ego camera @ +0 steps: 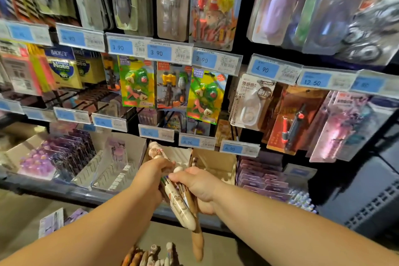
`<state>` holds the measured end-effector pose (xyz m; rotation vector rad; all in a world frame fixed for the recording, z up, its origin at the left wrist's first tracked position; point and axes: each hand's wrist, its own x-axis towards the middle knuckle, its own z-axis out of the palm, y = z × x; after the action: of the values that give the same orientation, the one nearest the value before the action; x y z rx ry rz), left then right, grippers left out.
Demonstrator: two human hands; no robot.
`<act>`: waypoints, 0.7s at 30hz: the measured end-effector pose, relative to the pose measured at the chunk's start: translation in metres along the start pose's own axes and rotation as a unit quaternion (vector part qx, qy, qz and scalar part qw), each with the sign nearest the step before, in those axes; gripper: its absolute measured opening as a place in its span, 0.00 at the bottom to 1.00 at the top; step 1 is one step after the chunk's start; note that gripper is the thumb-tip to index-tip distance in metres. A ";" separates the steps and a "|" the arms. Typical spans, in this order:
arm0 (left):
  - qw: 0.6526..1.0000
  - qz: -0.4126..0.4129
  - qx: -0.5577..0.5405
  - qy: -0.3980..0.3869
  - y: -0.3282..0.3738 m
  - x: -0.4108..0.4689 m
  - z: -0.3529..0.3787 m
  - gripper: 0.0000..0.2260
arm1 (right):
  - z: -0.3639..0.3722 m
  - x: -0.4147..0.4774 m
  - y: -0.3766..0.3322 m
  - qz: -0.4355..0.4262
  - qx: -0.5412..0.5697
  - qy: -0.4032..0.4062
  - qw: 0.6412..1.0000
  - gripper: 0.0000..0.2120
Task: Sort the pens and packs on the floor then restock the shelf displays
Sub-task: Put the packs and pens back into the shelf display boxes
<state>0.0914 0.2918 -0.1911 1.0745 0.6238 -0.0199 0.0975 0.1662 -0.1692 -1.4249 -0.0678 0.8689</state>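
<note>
At 8 o'clock in your view, two packs (51,221) lie on the floor (19,211), one pale and one purple, both blurred. At 9 o'clock the shelf (64,192) carries a box of purple packs (64,153) that overlap too much to count. Two green eraser packs (137,82) hang at 12 o'clock.

Near centre, your left hand (151,179) has its fingers clenched round a cream pen (156,150). The pen's character top pokes out at 12 o'clock of the fist.

At 6 o'clock, more pens (151,255) lie on the floor. They are cut off by the bottom edge and cannot be counted.

At 3 o'clock of the left hand, your right hand (199,183) grasps two pens, a fat cream one (180,207) and a brown one (197,242). Both point down towards 6 o'clock. You cannot tell whether either fist hides more pens. One cardboard tray (218,168) sits behind the right hand.
</note>
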 end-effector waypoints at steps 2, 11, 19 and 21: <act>1.000 0.001 -0.012 -0.010 0.000 0.000 0.000 0.06 | -0.001 0.003 0.001 -0.003 -0.024 0.013 1.000 0.15; 1.000 -0.015 0.010 -0.004 0.008 -0.006 -0.005 0.06 | 0.005 -0.003 -0.005 -0.026 -0.131 0.051 0.990 0.13; 0.998 -0.004 0.014 -0.055 0.009 -0.003 -0.015 0.05 | 0.002 0.005 -0.001 -0.047 -0.173 0.043 0.983 0.10; 0.997 -0.005 0.015 -0.075 0.011 -0.003 -0.017 0.06 | -0.001 0.008 -0.001 -0.047 -0.167 0.036 0.984 0.10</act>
<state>0.0848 0.3107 -0.1862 1.0886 0.4954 -0.1182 0.1042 0.1703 -0.1717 -1.7501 -0.2326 0.7508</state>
